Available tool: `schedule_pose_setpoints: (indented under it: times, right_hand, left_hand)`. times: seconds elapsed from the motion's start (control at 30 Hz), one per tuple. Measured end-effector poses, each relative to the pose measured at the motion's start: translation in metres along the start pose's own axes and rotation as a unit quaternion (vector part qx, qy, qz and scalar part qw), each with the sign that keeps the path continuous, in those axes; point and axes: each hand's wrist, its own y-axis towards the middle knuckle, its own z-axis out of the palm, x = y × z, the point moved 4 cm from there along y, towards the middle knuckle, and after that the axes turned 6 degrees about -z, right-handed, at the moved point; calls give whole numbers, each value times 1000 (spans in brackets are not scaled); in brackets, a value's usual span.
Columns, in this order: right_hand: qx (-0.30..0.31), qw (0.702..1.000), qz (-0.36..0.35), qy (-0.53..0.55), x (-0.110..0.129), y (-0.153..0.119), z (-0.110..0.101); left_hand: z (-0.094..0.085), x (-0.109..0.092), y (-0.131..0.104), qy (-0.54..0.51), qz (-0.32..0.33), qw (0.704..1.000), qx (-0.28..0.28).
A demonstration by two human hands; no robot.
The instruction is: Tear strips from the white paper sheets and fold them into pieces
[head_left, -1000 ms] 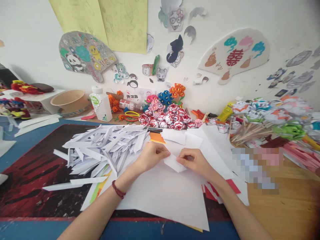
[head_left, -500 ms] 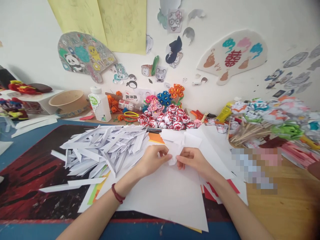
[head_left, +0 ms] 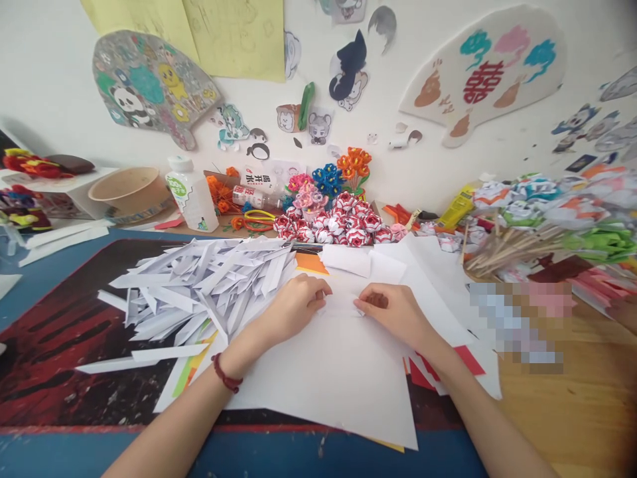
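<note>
A small white paper piece (head_left: 343, 305) lies between my hands, hard to tell from the large white sheets (head_left: 343, 378) under it. My left hand (head_left: 302, 302) pinches its left end, fingers curled toward the thumb. At its right end, my right hand (head_left: 388, 307) has thumb and index finger closed on the edge. Just beyond my hands rests a folded white paper (head_left: 347, 260). Left of my left hand is a heap of folded white paper strips (head_left: 199, 285), with two strips apart in front of it.
Red-and-white paper flowers (head_left: 338, 226) line the back by the wall, beside a white bottle (head_left: 192, 196) and a round tan bowl (head_left: 127, 192). Wooden sticks (head_left: 517, 249) and more paper flowers stand at the right. Part of another person's hand (head_left: 624, 312) shows at the right edge.
My hands have moved slightly apart, and the small paper between them now lies lower and flatter. The camera view has shifted, with the wall higher in the frame.
</note>
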Motion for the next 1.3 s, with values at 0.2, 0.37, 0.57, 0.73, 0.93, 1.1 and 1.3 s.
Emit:
schedule_pose_setpoints:
  times: [0.2, 0.37, 0.57, 0.73, 0.93, 1.1, 1.3]
  right_hand:
    - [-2, 999, -26, -35, -2, 1, 0]
    - [-15, 998, -52, -28, -1, 2, 3]
    - [-31, 996, -72, -30, 2, 0, 3]
    - [-37, 989, -94, -105, 5, -3, 3]
    - [-17, 973, -134, -187, 11, -7, 6]
    - [-14, 969, -140, -203, 12, -10, 6]
    - [-31, 971, -132, -198, 17, -10, 3]
  left_hand:
    - [4, 0, 2, 37, 38, 998, -29]
    - [8, -1, 2, 17, 60, 997, -45]
    - [11, -3, 1, 27, 69, 996, -52]
    - [9, -12, -2, 97, 110, 989, -30]
    - [4, -21, -7, 157, 126, 979, -35]
    - [11, -29, -12, 265, 170, 949, -37]
    - [18, -30, -15, 335, 201, 920, -41]
